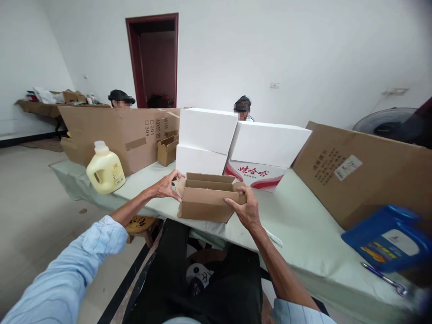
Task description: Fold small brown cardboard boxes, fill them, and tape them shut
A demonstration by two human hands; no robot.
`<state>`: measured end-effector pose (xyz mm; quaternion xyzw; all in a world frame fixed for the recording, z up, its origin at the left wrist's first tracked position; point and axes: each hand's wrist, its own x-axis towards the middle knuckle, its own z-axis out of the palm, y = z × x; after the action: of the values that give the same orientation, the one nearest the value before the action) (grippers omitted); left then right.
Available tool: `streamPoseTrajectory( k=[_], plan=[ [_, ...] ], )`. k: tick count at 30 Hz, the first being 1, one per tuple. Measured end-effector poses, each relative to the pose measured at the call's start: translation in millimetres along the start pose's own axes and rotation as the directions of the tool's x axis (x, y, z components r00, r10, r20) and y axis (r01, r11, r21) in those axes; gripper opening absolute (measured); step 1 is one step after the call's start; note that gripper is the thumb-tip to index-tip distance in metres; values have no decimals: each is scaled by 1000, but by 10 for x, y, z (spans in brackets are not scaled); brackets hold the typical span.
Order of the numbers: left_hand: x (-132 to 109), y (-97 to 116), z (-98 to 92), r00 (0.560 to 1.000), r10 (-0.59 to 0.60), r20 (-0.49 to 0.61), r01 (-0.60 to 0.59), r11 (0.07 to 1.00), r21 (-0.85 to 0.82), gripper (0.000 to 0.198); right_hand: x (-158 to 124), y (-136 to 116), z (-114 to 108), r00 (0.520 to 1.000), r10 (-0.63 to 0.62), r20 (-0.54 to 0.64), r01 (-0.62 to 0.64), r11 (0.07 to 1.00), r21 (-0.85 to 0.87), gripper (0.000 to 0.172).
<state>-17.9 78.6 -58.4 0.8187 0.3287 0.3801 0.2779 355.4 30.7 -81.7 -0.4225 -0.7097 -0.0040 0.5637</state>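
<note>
One small, narrow, open-topped brown cardboard box [202,206] is at the near edge of a table covered in pale green cloth [303,229], held at both ends by a person in light blue sleeves [103,238]. The left hand [168,185] grasps the left end, fingers by the upper flap and thumb at the front corner. The right hand [247,206] grips the right end, thumb against the front wall and fingers over the end flap. Whether the box rests on the cloth or is slightly raised, one cannot tell.

Just behind it stand stacked white cartons [207,130], the lower right one printed with red lettering and a red band. To the left are a pale yellow plastic jug with a handle [113,173], a large brown cardboard carton with printed characters [111,135] and a smaller brown box [166,154] beside it. To the right, a blue plastic jug [381,238] is in front of another large brown carton [320,180]. Two other people's heads [121,96] show beyond the cartons.
</note>
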Motion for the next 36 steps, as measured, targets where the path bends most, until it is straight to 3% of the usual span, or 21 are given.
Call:
streamPoseTrajectory(
  k=[5,11,14,18,21,24,28,33,36],
  plan=[
    [42,-170,203,975,-63,-211,27,985,-168,88,-87,22,27,966,246,-82,-234,963,135,61],
    [122,-283,451,900,-195,-389,73,949,-308,90,-267,54,124,907,405,-117,-351,879,324,94],
    [143,-289,591,860,-198,-470,85,964,-252,87,-434,79,144,869,492,47,-471,794,385,96],
    [186,-245,711,781,-192,-594,155,981,-115,86,-640,100,129,787,509,347,-616,675,406,67],
    [234,-202,748,729,-164,-665,200,980,-22,87,-738,78,77,777,461,428,-622,669,408,58],
    [275,-180,767,703,-111,-703,185,982,30,101,-823,19,-6,763,403,505,-619,678,395,50],
    [325,-155,794,699,-53,-713,167,982,91,116,-962,-99,-102,759,364,539,-598,717,358,41],
    [430,-108,856,744,-44,-667,201,966,161,101,-1090,-219,-270,791,413,452,-567,773,285,44],
    [472,-184,878,777,-43,-628,211,958,195,89,-1099,-181,-565,815,462,350,-554,798,238,43]
  ],
)
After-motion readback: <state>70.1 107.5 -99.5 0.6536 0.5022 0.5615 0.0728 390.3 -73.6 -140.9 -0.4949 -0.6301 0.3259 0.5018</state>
